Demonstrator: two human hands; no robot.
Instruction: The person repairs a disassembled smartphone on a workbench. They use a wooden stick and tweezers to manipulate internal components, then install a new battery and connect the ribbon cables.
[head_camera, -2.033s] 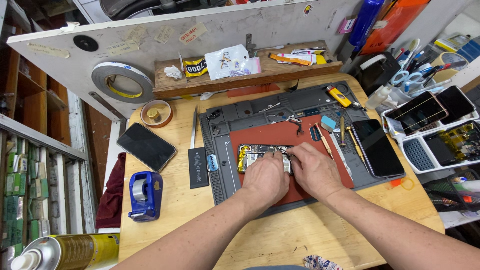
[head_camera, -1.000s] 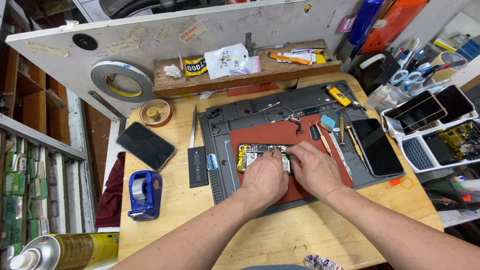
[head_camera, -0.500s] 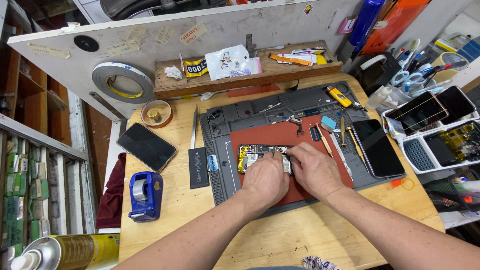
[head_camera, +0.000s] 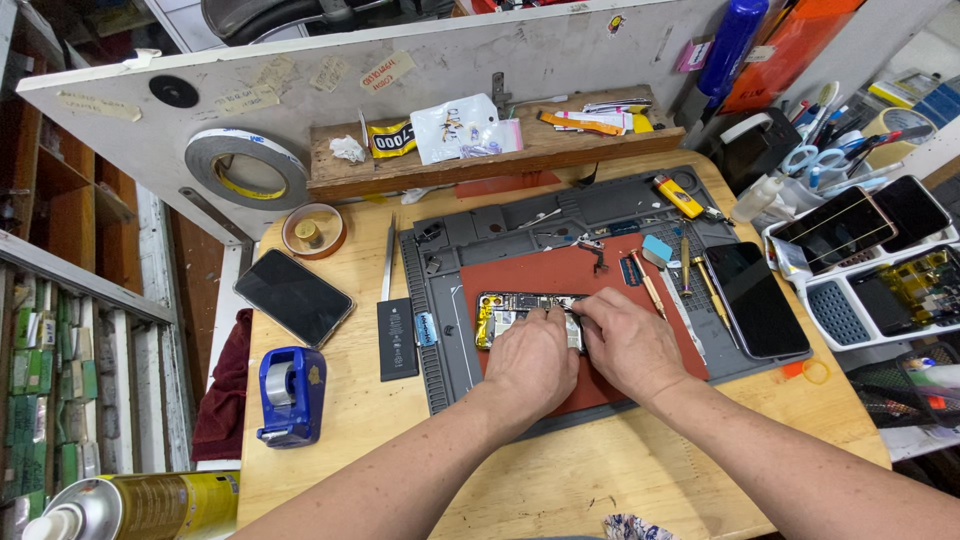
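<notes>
Centre of frame: opened phone (head_camera: 512, 312), innards exposed, lying on a red mat (head_camera: 560, 275) set in a grey work tray (head_camera: 520, 215) on the wooden worktop (head_camera: 350, 400). Left hand (head_camera: 532, 362) and right hand (head_camera: 628, 342) rest side by side on the phone's right part, fingers curled down onto it. Left of tray: black battery (head_camera: 397, 338), dark phone (head_camera: 294, 296), blue tape dispenser (head_camera: 290, 395). Right of the hands: black screen panel (head_camera: 756, 298).

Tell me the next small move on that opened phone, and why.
Probably a careful lift of the part pinched at the opened phone: the left hand presses the body down on the red mat while the right hand has its fingertips at the right end.
</notes>
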